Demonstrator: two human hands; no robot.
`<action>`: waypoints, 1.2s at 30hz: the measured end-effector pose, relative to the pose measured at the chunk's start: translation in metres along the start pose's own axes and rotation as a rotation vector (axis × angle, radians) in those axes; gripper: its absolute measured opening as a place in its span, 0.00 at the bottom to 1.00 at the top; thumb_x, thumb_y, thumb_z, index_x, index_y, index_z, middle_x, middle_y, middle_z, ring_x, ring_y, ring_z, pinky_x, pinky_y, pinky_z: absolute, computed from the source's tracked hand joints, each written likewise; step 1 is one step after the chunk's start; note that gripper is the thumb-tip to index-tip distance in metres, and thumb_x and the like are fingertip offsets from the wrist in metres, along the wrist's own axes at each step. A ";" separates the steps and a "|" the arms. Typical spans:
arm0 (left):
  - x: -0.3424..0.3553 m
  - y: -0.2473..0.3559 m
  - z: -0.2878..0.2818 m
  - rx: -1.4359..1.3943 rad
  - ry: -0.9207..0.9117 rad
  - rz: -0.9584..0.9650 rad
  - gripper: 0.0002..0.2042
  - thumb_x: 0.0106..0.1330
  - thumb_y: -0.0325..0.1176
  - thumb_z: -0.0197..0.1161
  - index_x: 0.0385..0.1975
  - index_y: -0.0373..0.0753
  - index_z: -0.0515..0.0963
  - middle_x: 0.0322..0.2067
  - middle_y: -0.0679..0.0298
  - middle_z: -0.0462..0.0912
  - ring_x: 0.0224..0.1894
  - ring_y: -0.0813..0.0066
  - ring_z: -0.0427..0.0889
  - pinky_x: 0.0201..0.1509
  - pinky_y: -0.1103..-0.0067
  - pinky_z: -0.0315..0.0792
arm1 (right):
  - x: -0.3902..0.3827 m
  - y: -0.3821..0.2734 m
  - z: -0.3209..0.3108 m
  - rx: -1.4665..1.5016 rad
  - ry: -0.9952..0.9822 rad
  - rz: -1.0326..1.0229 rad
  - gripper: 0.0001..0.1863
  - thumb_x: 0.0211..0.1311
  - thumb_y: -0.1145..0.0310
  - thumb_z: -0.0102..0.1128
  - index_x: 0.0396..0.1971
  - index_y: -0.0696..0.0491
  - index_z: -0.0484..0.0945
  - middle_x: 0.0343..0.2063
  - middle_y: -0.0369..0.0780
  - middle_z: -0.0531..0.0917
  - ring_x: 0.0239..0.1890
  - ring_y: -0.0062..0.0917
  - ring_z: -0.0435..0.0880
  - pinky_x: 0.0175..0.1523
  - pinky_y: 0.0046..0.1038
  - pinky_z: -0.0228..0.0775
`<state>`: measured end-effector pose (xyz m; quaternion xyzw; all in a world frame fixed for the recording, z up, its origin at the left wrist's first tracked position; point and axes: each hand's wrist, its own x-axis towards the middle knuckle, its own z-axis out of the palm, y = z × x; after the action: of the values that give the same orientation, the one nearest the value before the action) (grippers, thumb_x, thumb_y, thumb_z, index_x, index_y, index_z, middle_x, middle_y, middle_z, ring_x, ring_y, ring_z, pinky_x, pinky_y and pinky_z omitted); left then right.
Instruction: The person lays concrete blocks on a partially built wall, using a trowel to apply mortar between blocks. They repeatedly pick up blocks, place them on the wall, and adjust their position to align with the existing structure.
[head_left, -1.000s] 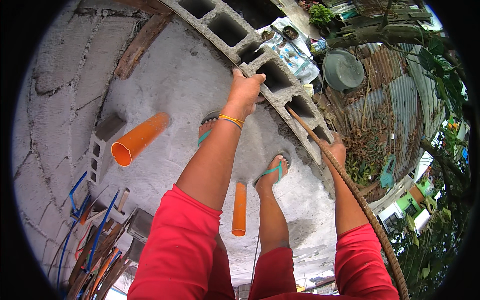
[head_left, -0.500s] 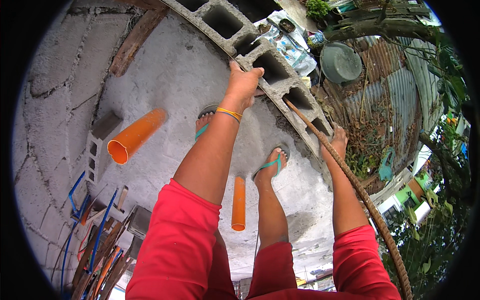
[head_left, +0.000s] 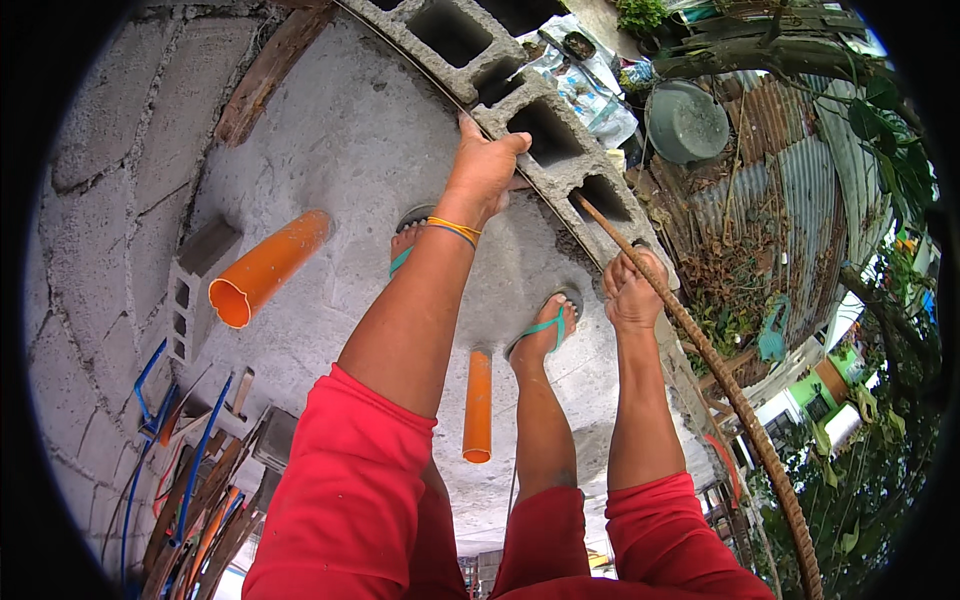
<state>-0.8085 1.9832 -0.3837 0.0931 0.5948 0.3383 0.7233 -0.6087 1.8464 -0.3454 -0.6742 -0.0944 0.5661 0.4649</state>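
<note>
Bare grey concrete floor [head_left: 385, 135] fills the middle of the frame, flanked on the left by a rough block wall [head_left: 95, 230] and at upper right by rusted corrugated sheets [head_left: 815, 185]. Two hands in red sleeves work at a row of hollow concrete blocks running from the top of the frame toward right of centre. The left hand [head_left: 485, 170], banded at the wrist in yellow and blue, rests against the inner edge of the nearer hollow block [head_left: 572, 172], its thumb extended beside an opening; the remaining fingers are partly hidden, and how firmly they hold cannot be told. The right hand [head_left: 637, 290] sits at the same block's lower-right end, its fingers bent over the edge, their grip likewise unclear. Out of one hollow rises a rusty ribbed bar [head_left: 715, 365], passing close by the right hand and slanting to the lower-right corner. Another hollow block [head_left: 440, 68] lines up beyond, at the top of the frame. Two orange pipes stand out of the floor, a larger one [head_left: 270, 265] at left and a smaller one [head_left: 478, 405] below centre, near a foot in a teal-strapped sandal [head_left: 548, 328]. Timber scraps [head_left: 195, 510] crowd the lower left; a grey-green tub [head_left: 687, 120] sits at upper right.
</note>
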 end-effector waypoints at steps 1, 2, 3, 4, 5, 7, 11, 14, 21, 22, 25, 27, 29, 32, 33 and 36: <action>-0.001 -0.001 -0.001 -0.019 0.003 0.004 0.36 0.62 0.23 0.60 0.67 0.48 0.47 0.54 0.56 0.72 0.51 0.60 0.77 0.47 0.49 0.77 | 0.000 0.007 0.000 0.018 -0.014 0.032 0.15 0.61 0.70 0.51 0.15 0.53 0.63 0.11 0.36 0.64 0.08 0.21 0.60 0.14 0.25 0.51; -0.002 -0.001 -0.001 -0.039 -0.002 -0.001 0.32 0.62 0.24 0.60 0.63 0.47 0.53 0.53 0.57 0.72 0.52 0.60 0.77 0.48 0.47 0.76 | 0.001 0.013 0.000 0.004 0.021 0.072 0.15 0.61 0.70 0.52 0.15 0.53 0.63 0.11 0.36 0.65 0.08 0.21 0.60 0.14 0.25 0.51; -0.002 0.000 -0.002 -0.035 -0.002 0.009 0.36 0.62 0.23 0.60 0.67 0.48 0.47 0.54 0.56 0.72 0.52 0.60 0.77 0.48 0.48 0.76 | 0.003 0.016 -0.001 -0.034 0.090 0.141 0.15 0.61 0.69 0.52 0.15 0.54 0.64 0.11 0.36 0.65 0.08 0.21 0.60 0.14 0.25 0.51; -0.004 0.001 -0.003 -0.030 -0.008 -0.004 0.41 0.62 0.23 0.60 0.70 0.49 0.41 0.54 0.55 0.71 0.51 0.59 0.77 0.47 0.48 0.77 | 0.002 0.017 -0.003 -0.019 0.047 0.123 0.15 0.61 0.69 0.52 0.15 0.54 0.64 0.11 0.36 0.65 0.08 0.20 0.60 0.14 0.25 0.51; -0.003 0.001 -0.002 -0.021 -0.005 -0.027 0.46 0.61 0.22 0.60 0.73 0.49 0.36 0.55 0.54 0.71 0.50 0.59 0.77 0.46 0.48 0.77 | 0.002 0.016 -0.006 -0.021 0.049 0.121 0.14 0.61 0.69 0.52 0.16 0.54 0.65 0.11 0.36 0.65 0.08 0.20 0.60 0.14 0.24 0.50; -0.001 0.003 -0.001 -0.008 -0.019 -0.001 0.46 0.61 0.22 0.60 0.73 0.49 0.35 0.56 0.54 0.70 0.51 0.59 0.76 0.47 0.48 0.77 | 0.005 0.010 -0.008 -0.018 0.041 0.097 0.14 0.60 0.68 0.52 0.16 0.54 0.66 0.11 0.36 0.65 0.09 0.19 0.60 0.14 0.24 0.49; 0.002 0.000 0.001 0.000 -0.008 -0.017 0.46 0.61 0.22 0.60 0.73 0.49 0.35 0.58 0.53 0.68 0.53 0.57 0.76 0.48 0.47 0.76 | 0.013 0.005 -0.002 -0.049 0.072 0.178 0.14 0.59 0.67 0.51 0.15 0.53 0.64 0.11 0.35 0.65 0.09 0.18 0.58 0.14 0.24 0.47; 0.003 -0.002 0.001 0.006 -0.015 -0.005 0.46 0.61 0.23 0.60 0.73 0.48 0.34 0.59 0.51 0.67 0.53 0.56 0.76 0.48 0.48 0.77 | 0.016 0.004 -0.004 -0.042 0.020 0.154 0.15 0.61 0.67 0.54 0.16 0.53 0.65 0.12 0.34 0.65 0.09 0.18 0.58 0.14 0.23 0.46; 0.007 -0.003 0.002 0.022 0.033 -0.053 0.48 0.62 0.24 0.61 0.74 0.44 0.31 0.60 0.50 0.66 0.53 0.56 0.76 0.48 0.52 0.77 | 0.020 -0.027 -0.057 -0.931 0.401 -0.327 0.14 0.60 0.63 0.65 0.34 0.59 0.75 0.30 0.42 0.76 0.32 0.30 0.75 0.41 0.33 0.69; 0.006 -0.003 0.002 0.034 0.055 -0.064 0.48 0.62 0.25 0.61 0.74 0.44 0.31 0.61 0.50 0.66 0.53 0.56 0.76 0.48 0.53 0.77 | 0.019 -0.027 -0.064 -1.095 0.505 -0.411 0.17 0.59 0.62 0.66 0.39 0.59 0.76 0.35 0.44 0.78 0.38 0.33 0.78 0.48 0.34 0.71; 0.006 -0.002 0.003 0.049 0.074 -0.059 0.48 0.62 0.26 0.62 0.74 0.43 0.31 0.61 0.48 0.66 0.53 0.56 0.76 0.48 0.55 0.76 | 0.018 -0.022 -0.079 -1.186 0.377 -0.157 0.25 0.58 0.60 0.69 0.52 0.55 0.75 0.51 0.49 0.76 0.53 0.37 0.74 0.61 0.36 0.65; 0.005 0.000 0.003 0.063 0.073 -0.056 0.49 0.62 0.27 0.63 0.74 0.42 0.31 0.62 0.48 0.66 0.54 0.55 0.75 0.49 0.55 0.75 | 0.021 -0.018 -0.086 -1.151 0.256 -0.109 0.28 0.56 0.60 0.70 0.55 0.54 0.77 0.56 0.51 0.75 0.62 0.42 0.71 0.66 0.35 0.62; 0.003 0.001 0.004 0.084 0.070 -0.063 0.49 0.62 0.28 0.63 0.74 0.42 0.31 0.62 0.48 0.65 0.55 0.55 0.75 0.49 0.54 0.74 | 0.023 -0.017 -0.092 -1.065 0.196 -0.085 0.28 0.54 0.59 0.71 0.54 0.54 0.78 0.58 0.53 0.74 0.64 0.43 0.70 0.67 0.36 0.60; 0.000 0.003 0.006 0.113 0.063 -0.050 0.50 0.61 0.30 0.65 0.74 0.42 0.31 0.62 0.48 0.65 0.57 0.54 0.74 0.50 0.53 0.74 | 0.024 -0.017 -0.095 -1.126 0.178 -0.104 0.27 0.53 0.60 0.71 0.53 0.55 0.79 0.59 0.53 0.74 0.66 0.43 0.68 0.68 0.35 0.59; -0.002 0.003 0.006 0.119 0.068 -0.050 0.50 0.61 0.31 0.65 0.74 0.42 0.31 0.63 0.47 0.64 0.58 0.53 0.73 0.50 0.53 0.74 | 0.023 -0.017 -0.095 -1.162 0.193 -0.093 0.28 0.53 0.60 0.71 0.54 0.55 0.78 0.59 0.53 0.74 0.66 0.43 0.68 0.68 0.35 0.59; -0.008 0.004 0.005 0.130 0.087 -0.056 0.52 0.60 0.33 0.67 0.74 0.41 0.31 0.65 0.46 0.62 0.60 0.51 0.72 0.50 0.53 0.74 | 0.019 -0.018 -0.091 -1.214 0.181 -0.120 0.29 0.51 0.60 0.71 0.54 0.53 0.78 0.59 0.52 0.75 0.64 0.43 0.70 0.67 0.35 0.61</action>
<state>-0.8064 1.9829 -0.3734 0.1080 0.6488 0.2823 0.6984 -0.5175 1.8210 -0.3521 -0.8574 -0.3978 0.3247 0.0353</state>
